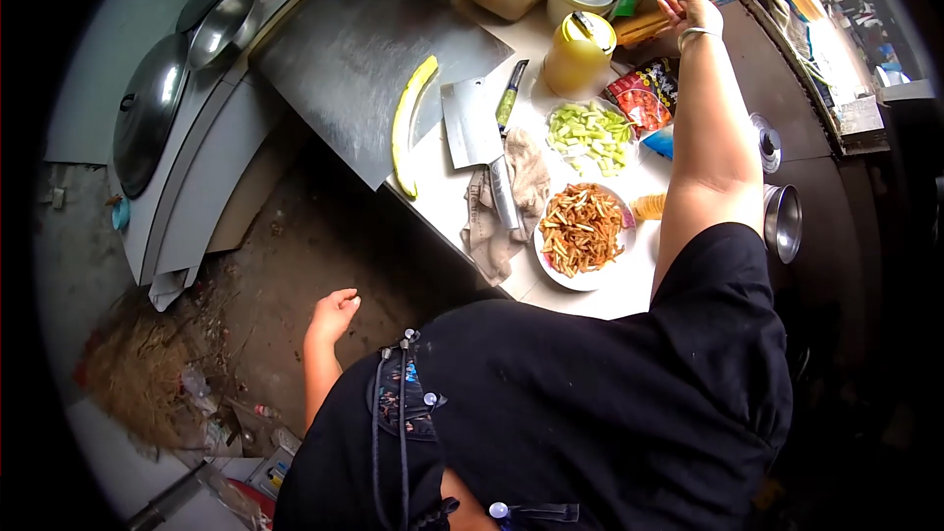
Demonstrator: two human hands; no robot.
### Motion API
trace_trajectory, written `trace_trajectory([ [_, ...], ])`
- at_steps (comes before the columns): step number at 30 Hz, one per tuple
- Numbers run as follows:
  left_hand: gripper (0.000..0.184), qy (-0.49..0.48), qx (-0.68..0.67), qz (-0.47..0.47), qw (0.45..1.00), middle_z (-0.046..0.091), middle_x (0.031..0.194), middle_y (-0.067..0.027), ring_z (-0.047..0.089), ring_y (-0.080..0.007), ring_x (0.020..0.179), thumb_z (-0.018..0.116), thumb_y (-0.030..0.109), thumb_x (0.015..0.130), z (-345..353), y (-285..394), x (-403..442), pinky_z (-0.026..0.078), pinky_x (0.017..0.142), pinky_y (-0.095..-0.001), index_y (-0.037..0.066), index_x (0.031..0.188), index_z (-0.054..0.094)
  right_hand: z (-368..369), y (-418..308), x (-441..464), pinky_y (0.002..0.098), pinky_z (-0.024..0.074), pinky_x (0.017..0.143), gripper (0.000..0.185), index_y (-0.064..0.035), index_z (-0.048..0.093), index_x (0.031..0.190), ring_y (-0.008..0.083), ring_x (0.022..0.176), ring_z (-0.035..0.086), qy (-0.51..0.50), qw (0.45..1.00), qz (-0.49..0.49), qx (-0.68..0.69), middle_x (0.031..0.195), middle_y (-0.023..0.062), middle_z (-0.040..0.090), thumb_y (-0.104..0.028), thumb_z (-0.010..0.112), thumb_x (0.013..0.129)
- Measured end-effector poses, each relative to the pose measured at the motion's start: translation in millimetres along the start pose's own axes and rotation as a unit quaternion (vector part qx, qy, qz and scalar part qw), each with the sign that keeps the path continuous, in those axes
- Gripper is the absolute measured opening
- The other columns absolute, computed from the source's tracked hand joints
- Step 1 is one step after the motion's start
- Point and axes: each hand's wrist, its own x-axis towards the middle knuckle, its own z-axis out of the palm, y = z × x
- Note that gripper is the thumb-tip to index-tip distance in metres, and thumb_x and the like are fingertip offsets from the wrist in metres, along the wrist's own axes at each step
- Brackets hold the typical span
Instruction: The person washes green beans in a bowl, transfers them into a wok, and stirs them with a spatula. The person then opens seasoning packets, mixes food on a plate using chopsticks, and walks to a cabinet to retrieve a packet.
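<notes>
A person in a black top stands at a white surface (434, 169), seen from above. The right hand (691, 14) reaches to the far side, its fingers slightly bent and a little apart; whether they grip anything cannot be told. Just beside them are a long tan object (639, 29) and a thin blue stick (731, 0). Nearer the body stand a yellow-lidded jar (578, 57) and a red-and-black packet (647, 96), then chopped pale green pieces (590, 136) in a dish and a white bowl (578, 282) of brown strips. Left of these, a cleaver (470, 123) lies with its handle over a crumpled cloth (526, 165). The left hand (334, 315) hangs over the floor (295, 226), fingers curled inward; their grip cannot be told either.
</notes>
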Motion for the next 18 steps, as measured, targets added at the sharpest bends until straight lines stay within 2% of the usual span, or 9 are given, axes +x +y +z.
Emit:
trace_trajectory([
  [2, 0.036, 0.005, 0.006, 0.002, 1.000, 0.065, 0.087, -0.0088, 0.060, -0.0149, 0.078, 0.064, 0.023, 0.081, -1.6, 7.1, -0.1, 0.047, 0.073, -0.0268, 0.003, 0.110, 0.060, -15.6, -5.6, 5.4, 0.0458, 0.0586, 0.062, 0.035, 0.0037, 0.028, 0.117, 0.0336, 0.075, 0.060, 0.026, 0.999, -0.011, 0.038, 0.104, 0.0231, 0.044, -0.001, 0.041, 0.085],
  [4, 0.036, 0.009, 0.012, 0.006, 1.000, 0.065, 0.088, -0.0094, 0.060, -0.0151, 0.078, 0.064, 0.023, 0.081, -0.2, 10.8, 3.6, 0.047, 0.073, -0.0270, 0.003, 0.110, 0.060, -40.2, -7.7, 22.8, 0.0458, 0.0579, 0.062, 0.037, 0.0024, 0.025, 0.120, 0.0347, 0.075, 0.059, 0.057, 0.997, 0.046, 0.021, 0.103, 0.0233, 0.044, -0.005, 0.039, 0.087],
  [6, 0.036, 0.002, -0.014, 0.015, 1.000, 0.065, 0.090, -0.0107, 0.061, -0.0158, 0.080, 0.064, 0.023, 0.081, 2.0, 6.8, 9.0, 0.047, 0.074, -0.0270, 0.002, 0.110, 0.059, -59.5, -4.0, 20.6, 0.0452, 0.0576, 0.061, 0.037, 0.0024, 0.026, 0.121, 0.0350, 0.075, 0.059, 0.143, 0.984, 0.082, 0.062, 0.103, 0.0237, 0.045, -0.005, 0.039, 0.087],
  [8, 0.036, -0.002, -0.006, 0.015, 1.000, 0.065, 0.090, -0.0112, 0.061, -0.0161, 0.081, 0.064, 0.023, 0.081, 1.7, 19.3, 7.6, 0.048, 0.075, -0.0272, 0.002, 0.110, 0.059, -73.5, 4.4, 18.2, 0.0472, 0.0573, 0.065, 0.030, 0.0097, 0.033, 0.111, 0.0348, 0.081, 0.061, 0.222, 0.966, 0.123, 0.047, 0.100, 0.0239, 0.047, -0.011, 0.041, 0.090],
  [10, 0.036, -0.005, 0.004, 0.013, 1.000, 0.065, 0.091, -0.0117, 0.061, -0.0164, 0.081, 0.064, 0.022, 0.081, 1.0, 25.9, 7.4, 0.048, 0.075, -0.0274, 0.002, 0.110, 0.059, -76.2, 5.5, -13.0, 0.0510, 0.0553, 0.066, 0.031, 0.0033, 0.038, 0.115, 0.0348, 0.079, 0.059, 0.230, 0.962, 0.142, 0.048, 0.104, 0.0209, 0.047, -0.012, 0.043, 0.089],
  [12, 0.036, -0.008, 0.004, 0.018, 1.000, 0.065, 0.090, -0.0115, 0.061, -0.0163, 0.081, 0.064, 0.023, 0.081, 1.1, 28.1, 9.5, 0.048, 0.075, -0.0270, 0.002, 0.110, 0.059, -79.5, 17.5, -19.5, 0.0513, 0.0547, 0.066, 0.029, 0.0031, 0.040, 0.113, 0.0332, 0.076, 0.057, 0.291, 0.944, 0.146, 0.051, 0.104, 0.0196, 0.048, -0.012, 0.044, 0.089],
  [16, 0.036, -0.005, 0.013, 0.030, 0.999, 0.065, 0.089, -0.0108, 0.061, -0.0153, 0.080, 0.064, 0.022, 0.081, 1.9, 23.5, 13.3, 0.048, 0.074, -0.0266, 0.002, 0.110, 0.059, -101.8, 44.2, -4.7, 0.0491, 0.0547, 0.064, 0.027, 0.0014, 0.043, 0.112, 0.0310, 0.073, 0.056, 0.330, 0.924, 0.174, 0.083, 0.101, 0.0186, 0.050, -0.013, 0.045, 0.089],
  [18, 0.036, -0.006, 0.021, 0.028, 0.999, 0.066, 0.088, -0.0095, 0.061, -0.0144, 0.079, 0.064, 0.022, 0.081, 1.7, 23.1, 13.3, 0.048, 0.073, -0.0261, 0.002, 0.110, 0.060, -111.4, 57.6, 11.6, 0.0496, 0.0170, 0.108, 0.052, -0.0026, 0.040, 0.129, 0.0327, 0.122, 0.040, 0.353, 0.871, 0.151, 0.305, 0.126, 0.0231, 0.046, -0.014, 0.053, 0.080],
])
